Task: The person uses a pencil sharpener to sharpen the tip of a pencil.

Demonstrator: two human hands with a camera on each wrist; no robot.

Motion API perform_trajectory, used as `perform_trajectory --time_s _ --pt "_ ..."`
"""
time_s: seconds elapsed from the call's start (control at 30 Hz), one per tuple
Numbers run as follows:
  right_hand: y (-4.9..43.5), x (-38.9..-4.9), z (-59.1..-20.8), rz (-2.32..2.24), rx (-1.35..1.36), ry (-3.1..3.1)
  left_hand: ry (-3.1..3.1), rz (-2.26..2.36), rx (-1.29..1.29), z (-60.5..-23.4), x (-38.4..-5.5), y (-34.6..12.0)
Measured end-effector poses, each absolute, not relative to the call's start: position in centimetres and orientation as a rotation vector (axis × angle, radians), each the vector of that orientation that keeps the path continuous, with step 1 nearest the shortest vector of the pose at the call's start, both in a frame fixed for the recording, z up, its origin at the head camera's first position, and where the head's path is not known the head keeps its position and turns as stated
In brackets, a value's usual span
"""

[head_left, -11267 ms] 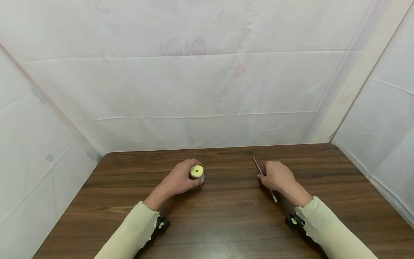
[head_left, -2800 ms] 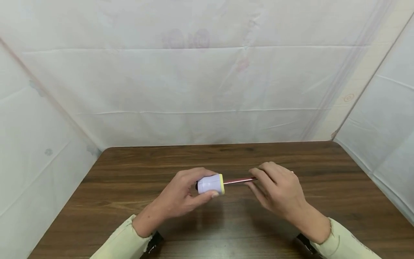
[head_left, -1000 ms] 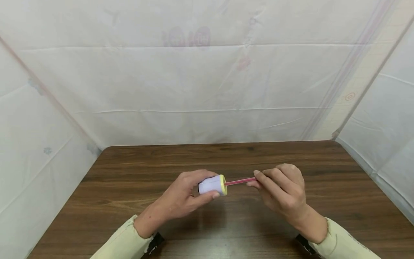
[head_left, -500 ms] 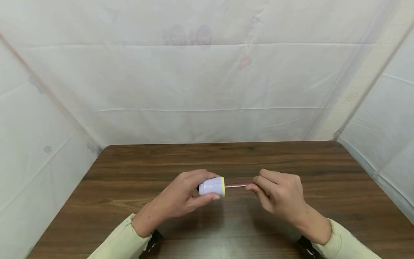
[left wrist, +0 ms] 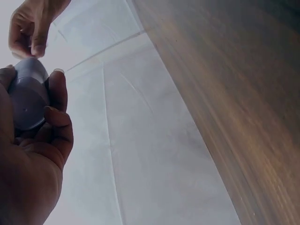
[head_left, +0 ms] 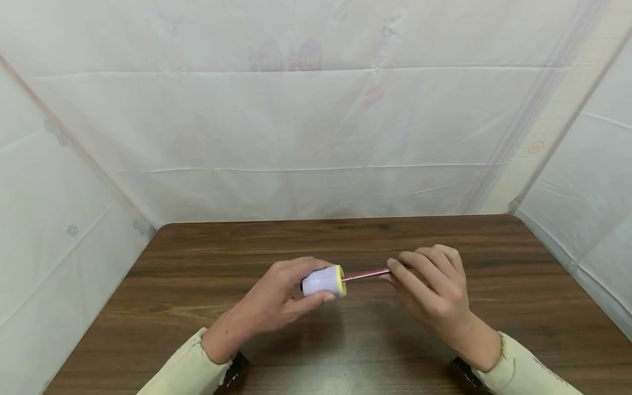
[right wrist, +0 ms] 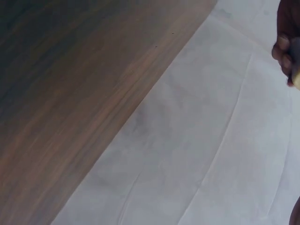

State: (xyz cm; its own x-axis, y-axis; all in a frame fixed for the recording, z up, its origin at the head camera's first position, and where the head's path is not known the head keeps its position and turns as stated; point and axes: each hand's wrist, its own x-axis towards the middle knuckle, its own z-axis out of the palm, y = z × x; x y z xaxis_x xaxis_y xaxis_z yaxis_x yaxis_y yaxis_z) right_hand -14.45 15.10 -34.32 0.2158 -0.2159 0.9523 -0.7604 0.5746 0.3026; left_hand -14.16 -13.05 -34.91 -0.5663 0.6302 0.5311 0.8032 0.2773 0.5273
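Note:
My left hand (head_left: 276,299) grips a lavender pencil sharpener (head_left: 321,281), thumb on the near side and fingers on the far side. The sharpener lies on its side above the table, its yellow end facing right. A dark red pencil (head_left: 366,274) runs into the hole in that end; its tip is hidden inside. My right hand (head_left: 436,291) pinches the pencil between thumb and fingers, a short way from the sharpener. In the left wrist view, the curled fingers (left wrist: 58,126) wrap the sharpener's rounded body. Only its yellow edge (right wrist: 297,79) shows at the right of the right wrist view.
Beneath both hands is a brown wood-grain table (head_left: 316,351) with rounded far corners. White sheeting (head_left: 316,137) hangs behind it and at both sides. Black straps with wrist cameras (head_left: 234,370) sit at the cuffs of the light sleeves.
Sharpener and pencil, earlier apart at the table, are now joined above it. Over the last second the right hand has rolled over and back, turning the pencil; the left hand stays nearly still.

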Motion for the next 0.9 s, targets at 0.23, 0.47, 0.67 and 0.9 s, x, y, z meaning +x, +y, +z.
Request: perform_trajectory --time_s 0.23,0.47,0.67,0.9 --pt "14.7 -14.8 -34.6 0.479 0.905 -1.186 -2.287 -1.206 -1.350 -34.9 -13.9 -12.8" --pt "14.6 -14.9 -34.7 0.502 0.979 -1.231 -2.335 -1.239 -1.311 -34.8 -13.6 -13.0" --pt "14.9 -14.3 -34.6 0.453 1.052 -1.402 -2.367 -1.186 -1.323 -34.8 -13.5 -13.4" --pt "15.9 -13.4 -34.6 0.457 1.070 -1.759 -2.358 -1.046 -1.361 -34.8 -13.8 -13.4"
